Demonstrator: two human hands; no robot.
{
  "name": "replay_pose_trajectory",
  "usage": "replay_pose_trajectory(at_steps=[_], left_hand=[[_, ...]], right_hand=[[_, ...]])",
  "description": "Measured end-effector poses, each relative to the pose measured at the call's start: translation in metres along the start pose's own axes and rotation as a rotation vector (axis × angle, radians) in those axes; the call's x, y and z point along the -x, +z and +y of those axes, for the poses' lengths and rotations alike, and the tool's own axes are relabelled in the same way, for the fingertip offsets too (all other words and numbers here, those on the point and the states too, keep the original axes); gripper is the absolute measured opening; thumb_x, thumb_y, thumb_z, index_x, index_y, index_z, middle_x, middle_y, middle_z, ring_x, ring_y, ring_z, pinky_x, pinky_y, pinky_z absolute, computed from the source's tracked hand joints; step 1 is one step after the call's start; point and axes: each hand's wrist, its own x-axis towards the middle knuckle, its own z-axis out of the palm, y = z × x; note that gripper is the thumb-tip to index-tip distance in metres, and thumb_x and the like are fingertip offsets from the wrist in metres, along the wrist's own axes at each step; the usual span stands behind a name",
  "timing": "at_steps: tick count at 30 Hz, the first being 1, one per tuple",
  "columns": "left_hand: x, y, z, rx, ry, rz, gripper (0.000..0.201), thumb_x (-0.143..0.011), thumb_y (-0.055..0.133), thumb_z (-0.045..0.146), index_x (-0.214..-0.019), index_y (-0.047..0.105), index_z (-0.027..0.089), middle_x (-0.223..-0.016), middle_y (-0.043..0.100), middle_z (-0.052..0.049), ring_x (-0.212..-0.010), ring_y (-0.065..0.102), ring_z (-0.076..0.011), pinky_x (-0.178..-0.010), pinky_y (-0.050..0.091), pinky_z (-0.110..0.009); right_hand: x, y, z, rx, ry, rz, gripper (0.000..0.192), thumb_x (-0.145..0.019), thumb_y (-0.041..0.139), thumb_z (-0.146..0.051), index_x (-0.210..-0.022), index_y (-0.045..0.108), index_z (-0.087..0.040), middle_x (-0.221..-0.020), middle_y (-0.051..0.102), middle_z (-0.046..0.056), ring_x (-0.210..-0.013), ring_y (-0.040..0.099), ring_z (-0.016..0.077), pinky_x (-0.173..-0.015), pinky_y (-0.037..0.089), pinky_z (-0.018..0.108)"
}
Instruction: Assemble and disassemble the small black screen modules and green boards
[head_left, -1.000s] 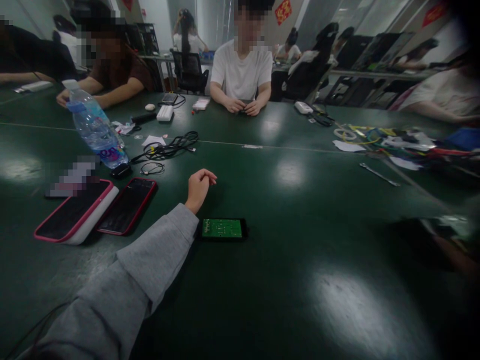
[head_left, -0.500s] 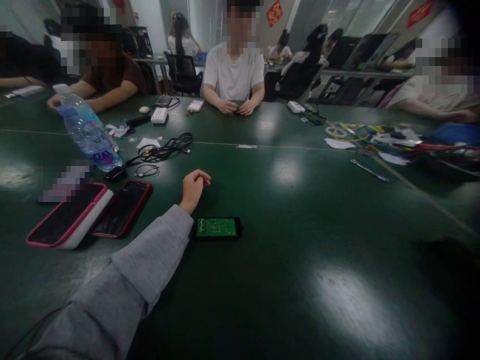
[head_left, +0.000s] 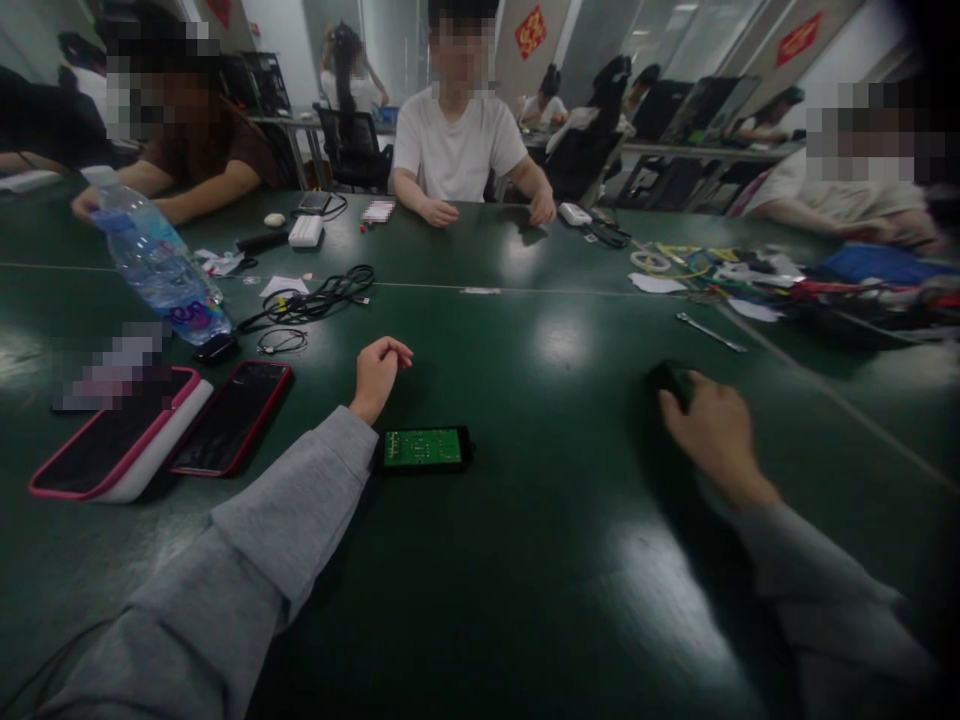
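Right at the middle of the dark green bench (head_left: 525,560), the left hand (head_left: 377,372) is resting on its side with the fingers loosely curled in, gripping nothing, and the grey sleeve (head_left: 247,560) is lying flat behind it. Just below that wrist a small green circuit board (head_left: 422,447) is sitting in a black frame, close to the hand but not touching it. Over on the right, the right hand (head_left: 712,435) is lying palm down with its fingertips on a small dark object (head_left: 670,380); it's blurry, so I can't tell if the fingers are actually clamped on it. Further left, two phones in red and pink cases (head_left: 169,428) are lying side by side, with a water bottle (head_left: 159,262) tipped over behind them and some black cables (head_left: 319,296) tangled nearby. Across the bench, a person in a white shirt (head_left: 457,150) is sitting with both hands on it.
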Motion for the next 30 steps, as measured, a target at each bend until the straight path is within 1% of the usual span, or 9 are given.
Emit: replay_pose_trajectory(at_steps=[3, 6, 9, 11, 14, 19, 22, 25, 30], left_hand=[[0.0, -0.001, 0.0, -0.025, -0.008, -0.04, 0.025, -0.079, 0.045, 0.005, -0.072, 0.066, 0.017, -0.067, 0.065, 0.0, -0.064, 0.06, -0.0121, -0.066, 0.047, -0.027], [0.001, 0.0, 0.002, -0.081, -0.004, -0.07, 0.025, -0.082, 0.047, 0.007, -0.08, 0.069, 0.018, -0.079, 0.07, -0.002, -0.074, 0.064, -0.0142, -0.074, 0.05, -0.03], [0.002, 0.001, 0.005, -0.157, 0.044, -0.081, 0.024, -0.087, 0.051, 0.011, -0.098, 0.07, 0.02, -0.103, 0.073, -0.005, -0.095, 0.066, -0.0173, -0.09, 0.05, -0.035], [0.003, 0.002, 0.007, -0.199, 0.065, -0.096, 0.023, -0.091, 0.055, 0.019, -0.111, 0.067, 0.02, -0.116, 0.07, -0.007, -0.104, 0.064, -0.0193, -0.094, 0.049, -0.038], [0.004, 0.004, 0.008, -0.221, 0.052, -0.134, 0.028, -0.095, 0.056, 0.032, -0.119, 0.064, 0.019, -0.122, 0.068, -0.01, -0.105, 0.064, -0.0214, -0.093, 0.051, -0.039], [0.004, 0.004, 0.007, -0.261, 0.043, -0.229, 0.033, -0.096, 0.056, 0.042, -0.12, 0.063, 0.022, -0.122, 0.069, -0.009, -0.102, 0.066, -0.0216, -0.091, 0.052, -0.04], [0.005, 0.004, 0.009, -0.268, 0.045, -0.262, 0.034, -0.096, 0.055, 0.044, -0.121, 0.063, 0.022, -0.121, 0.069, -0.009, -0.101, 0.066, -0.0216, -0.09, 0.052, -0.04], [0.005, 0.004, 0.01, -0.238, 0.07, -0.295, 0.038, -0.096, 0.055, 0.047, -0.123, 0.062, 0.022, -0.123, 0.068, -0.01, -0.107, 0.066, -0.0225, -0.093, 0.051, -0.04], [0.005, 0.004, 0.008, -0.227, 0.087, -0.373, 0.043, -0.094, 0.057, 0.049, -0.127, 0.06, 0.022, -0.128, 0.065, -0.011, -0.115, 0.062, -0.0236, -0.099, 0.049, -0.041]], right_hand=[[-0.017, 0.02, -0.102, -0.146, -0.179, -0.054, 0.054, -0.091, 0.053, -0.03, -0.134, 0.053, 0.002, -0.109, 0.06, 0.03, -0.102, 0.058, 0.039, -0.09, 0.047, 0.052], [-0.013, 0.023, -0.196, -0.383, -0.369, -0.019, 0.052, -0.092, 0.048, -0.028, -0.14, 0.048, -0.007, -0.126, 0.052, 0.025, -0.116, 0.052, 0.0378, -0.097, 0.047, 0.057], [0.0, 0.019, -0.248, -0.478, -0.479, -0.049, 0.054, -0.094, 0.047, -0.029, -0.145, 0.04, -0.011, -0.132, 0.048, 0.022, -0.122, 0.048, 0.038, -0.097, 0.049, 0.059], [0.006, 0.017, -0.258, -0.513, -0.537, -0.086, 0.057, -0.095, 0.047, -0.03, -0.148, 0.035, -0.012, -0.134, 0.048, 0.021, -0.124, 0.047, 0.0372, -0.099, 0.049, 0.058], [0.008, 0.019, -0.254, -0.573, -0.521, -0.081, 0.062, -0.095, 0.052, -0.036, -0.148, 0.032, -0.011, -0.134, 0.047, 0.022, -0.125, 0.047, 0.0366, -0.102, 0.047, 0.058], [0.004, 0.028, -0.245, -0.626, -0.445, -0.129, 0.055, -0.093, 0.059, -0.042, -0.136, 0.044, -0.011, -0.122, 0.056, 0.02, -0.111, 0.055, 0.0355, -0.094, 0.052, 0.056], [0.003, 0.026, -0.247, -0.679, -0.479, -0.12, 0.047, -0.092, 0.06, -0.039, -0.13, 0.047, -0.014, -0.119, 0.058, 0.017, -0.107, 0.057, 0.0335, -0.093, 0.052, 0.053], [0.004, 0.019, -0.249, -0.697, -0.577, -0.099, 0.043, -0.091, 0.06, -0.03, -0.129, 0.046, -0.017, -0.12, 0.056, 0.015, -0.109, 0.055, 0.0323, -0.093, 0.051, 0.052], [0.007, 0.01, -0.252, -0.675, -0.696, -0.162, 0.048, -0.088, 0.058, -0.016, -0.133, 0.043, -0.019, -0.126, 0.051, 0.015, -0.116, 0.052, 0.0321, -0.096, 0.05, 0.051]])
